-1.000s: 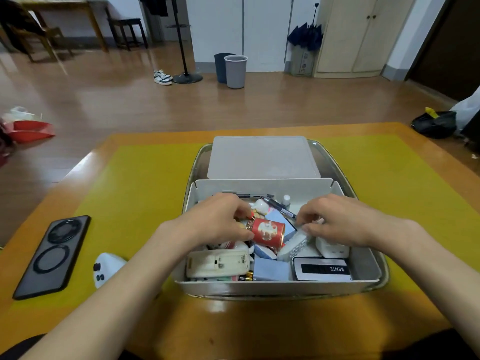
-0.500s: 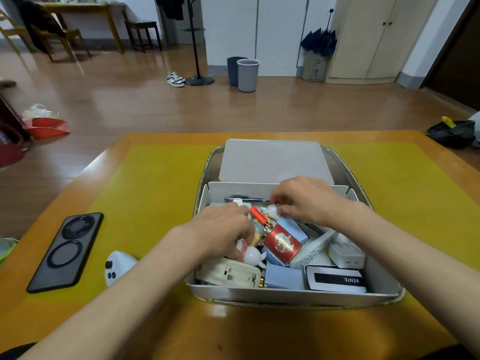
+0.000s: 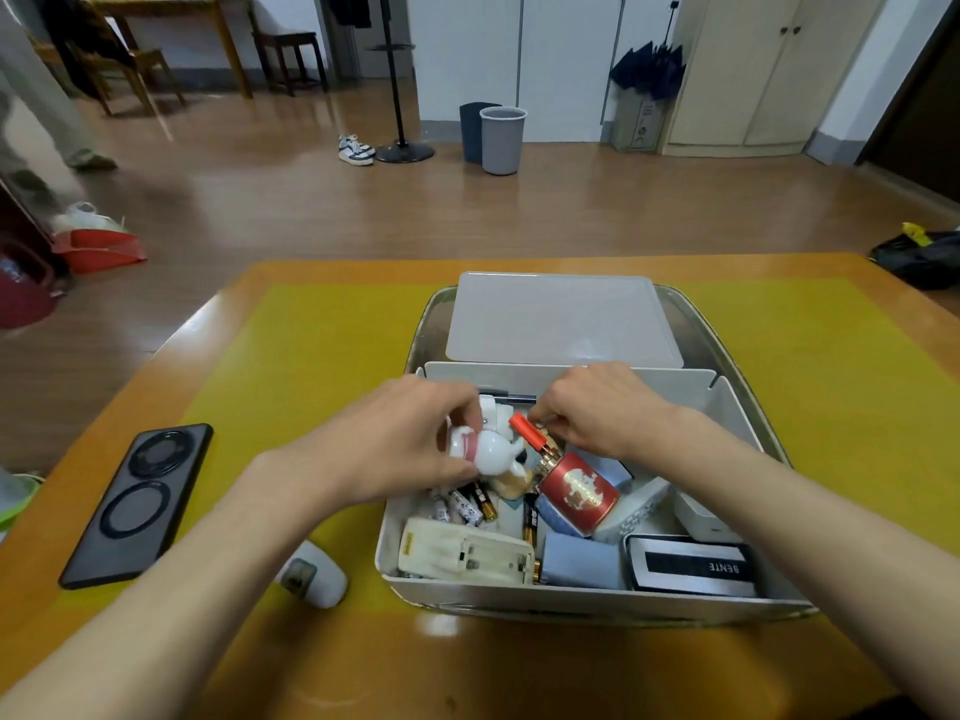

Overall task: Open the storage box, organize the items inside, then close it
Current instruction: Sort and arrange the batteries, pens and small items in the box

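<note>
The white storage box (image 3: 571,595) stands open on the table, its lid (image 3: 561,319) lying flat just behind it. Inside lie a red tin (image 3: 579,493), batteries (image 3: 480,501), a white battery charger (image 3: 465,558), blue boxes (image 3: 582,563) and a black-and-white box (image 3: 691,566). My left hand (image 3: 410,444) holds a small white figurine (image 3: 491,449) above the box's left side. My right hand (image 3: 597,407) reaches into the back of the box and pinches something small beside an orange-capped item (image 3: 527,431); what it pinches is hidden.
A black phone (image 3: 137,504) lies on the yellow mat (image 3: 311,366) to the left. A small white device (image 3: 311,574) sits by the box's front left corner. A metal tray (image 3: 727,350) lies under the box. A person's legs (image 3: 31,122) pass far left on the floor.
My left hand has lifted the white figurine out of the pile. My right hand has shifted slightly left at the back of the box. The camera moved closer.
</note>
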